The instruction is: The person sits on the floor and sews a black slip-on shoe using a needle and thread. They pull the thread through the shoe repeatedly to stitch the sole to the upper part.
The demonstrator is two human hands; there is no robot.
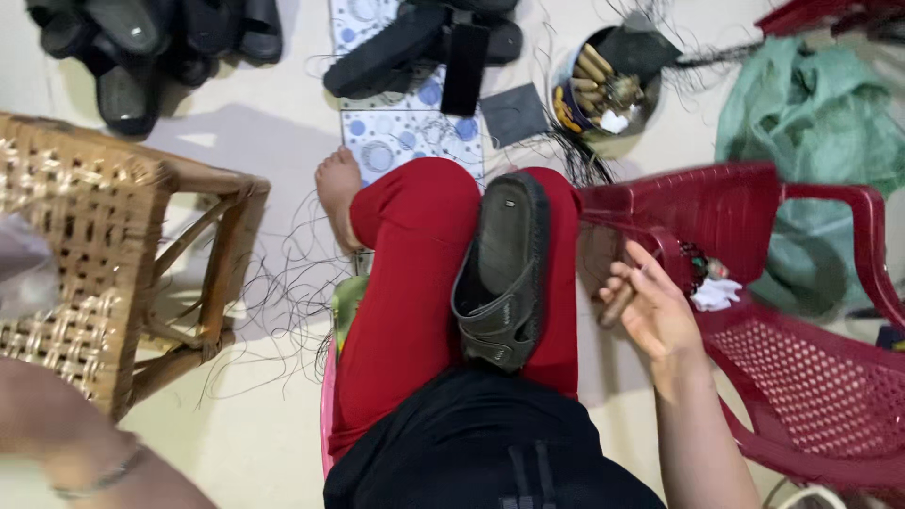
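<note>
So the person is sitting low on the floor [283, 132] in red trousers [415, 283], and a dark grey sandal [504, 273] is lying sole-up across the lap, toe pointing away, with nothing gripping it at all. The right hand [650, 311] is hovering just off to the side of it, over the front edge of a red plastic chair [801, 377], with the fingers loosely curled around a small brownish stick-like tool [617, 303]; can't really tell what the tool is. The left hand [66, 443] is way off at the bottom left corner of the view, blurred and mostly cut off, so I honestly can't tell if it's spread or clutching anything; there's a thin bracelet on the wrist and that's about it. As for progress, I'd guess the sandal is sitting mid-repair: no thread is showing through it, and nothing is being worked on the sole at this moment, so most of the job looks like it's left. Loose black thread [273, 283] is lying all over the floor, a round tin of tools [603, 90] is sitting near the far edge, more black sandals [141, 47] are piling up in the far left corner, and a wicker stool [104, 236] is standing on the left.
</note>
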